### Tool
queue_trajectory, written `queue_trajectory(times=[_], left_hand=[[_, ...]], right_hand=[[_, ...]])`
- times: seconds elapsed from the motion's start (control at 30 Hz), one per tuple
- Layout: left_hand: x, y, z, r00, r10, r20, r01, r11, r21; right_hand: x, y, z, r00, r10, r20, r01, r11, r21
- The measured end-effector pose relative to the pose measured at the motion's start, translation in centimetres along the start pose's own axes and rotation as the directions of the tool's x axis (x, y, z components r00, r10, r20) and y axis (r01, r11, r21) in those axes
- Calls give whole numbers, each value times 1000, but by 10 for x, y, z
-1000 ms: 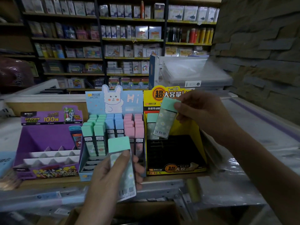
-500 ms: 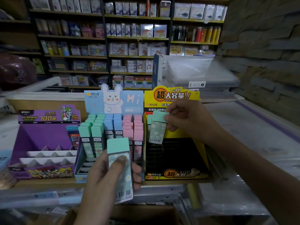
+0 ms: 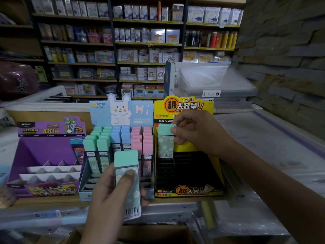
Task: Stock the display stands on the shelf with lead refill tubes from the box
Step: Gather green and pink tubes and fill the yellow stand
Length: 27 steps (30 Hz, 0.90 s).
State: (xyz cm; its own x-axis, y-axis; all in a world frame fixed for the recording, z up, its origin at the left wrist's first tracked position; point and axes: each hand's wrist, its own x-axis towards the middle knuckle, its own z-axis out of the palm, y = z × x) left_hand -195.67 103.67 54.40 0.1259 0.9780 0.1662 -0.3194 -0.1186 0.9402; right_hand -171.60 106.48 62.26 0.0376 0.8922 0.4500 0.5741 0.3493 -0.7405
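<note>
The right hand (image 3: 197, 132) has come down and in since a moment ago, carrying its mint-capped tube (image 3: 165, 140) from up by the yellow header to the back left corner of the yellow stand (image 3: 193, 191); the left hand (image 3: 112, 194) has barely shifted, still parked low in front of the blue rabbit stand (image 3: 121, 110). Right fingers pinched shut on the cap, thumb hidden behind; left hand wrapped closed round a second tube (image 3: 127, 182), thumb flat across its floral face. These look light, rigid little plastic cases, smooth and likely a bit slick, so I'd say the cap end is the sensible grip, leaving the body free to drop into a slot. Both stand upright, long axis vertical, cap up, barcode end down; the left one leans slightly. Outward: the yellow stand's black slots look otherwise empty; the rabbit stand is nearly full of mint, blue and pink tubes; the purple stand (image 3: 51, 131) is almost bare; the cardboard box (image 3: 158, 235) sits at the bottom edge.
</note>
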Motion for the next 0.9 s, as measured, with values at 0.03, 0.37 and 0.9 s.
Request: queue_trajectory(times=[0.03,0.37,0.9], left_hand=[[-1,1,0,1000,2,6,-2,1000,-8],[-3,8,-4,999,44,-2,-44,999,25],[-1,1,-7,1000,29,-4,-28,999,44]], right_hand=[[0,0,0,1000,2,5,-2,1000,8],[1,0,-3,1000,-10,14,10,999,-38],[-2,5,1,999,-34,30,39,984,-175]])
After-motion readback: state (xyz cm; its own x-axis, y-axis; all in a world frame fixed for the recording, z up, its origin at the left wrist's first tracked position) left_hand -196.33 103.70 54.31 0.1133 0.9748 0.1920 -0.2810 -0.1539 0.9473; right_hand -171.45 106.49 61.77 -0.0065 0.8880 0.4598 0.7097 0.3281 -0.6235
